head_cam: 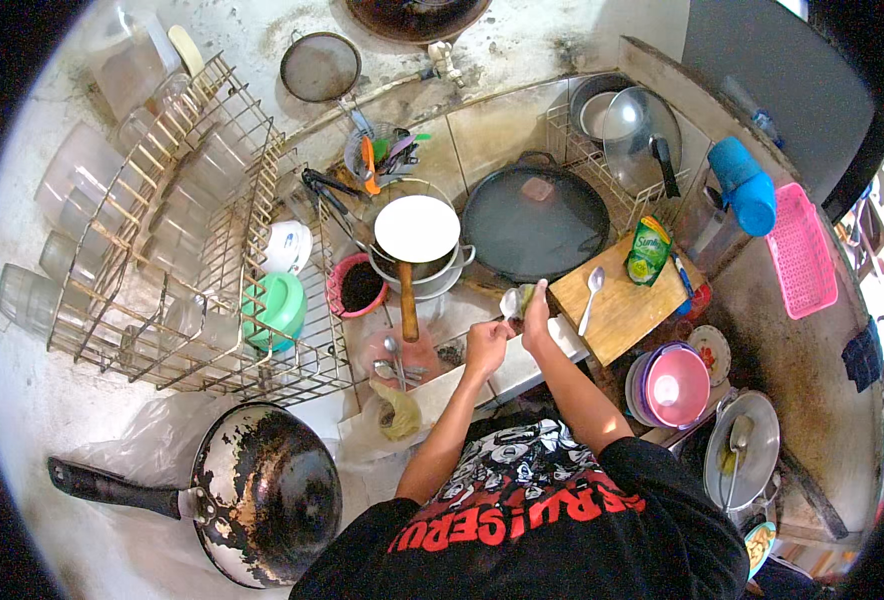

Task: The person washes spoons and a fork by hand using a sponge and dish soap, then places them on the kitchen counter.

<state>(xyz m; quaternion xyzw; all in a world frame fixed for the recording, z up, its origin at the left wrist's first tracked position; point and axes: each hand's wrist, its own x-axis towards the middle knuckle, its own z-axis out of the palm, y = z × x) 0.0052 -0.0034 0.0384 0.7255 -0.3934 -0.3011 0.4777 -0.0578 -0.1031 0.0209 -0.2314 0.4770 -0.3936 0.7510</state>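
My left hand (487,346) grips a metal spoon (511,303) whose bowl points up and away from me. Beside it, my right hand (537,321) holds a greenish scrubbing pad (528,297) against the spoon; the fingers hide part of the pad. Another metal spoon (592,294) lies on a wooden cutting board (614,315) just right of my hands. A green Sunlight pouch (647,251) rests on the same board. To the left, several spoons (391,360) lie on a pinkish surface (419,345).
Beyond my hands sits a large dark round pan (535,217). A white saucepan with a wooden handle (409,300) rests over a metal pot (442,281). Left stand a wire dish rack (262,180) with clear containers and a worn frying pan (277,495). Stacked bowls (677,386) are at right.
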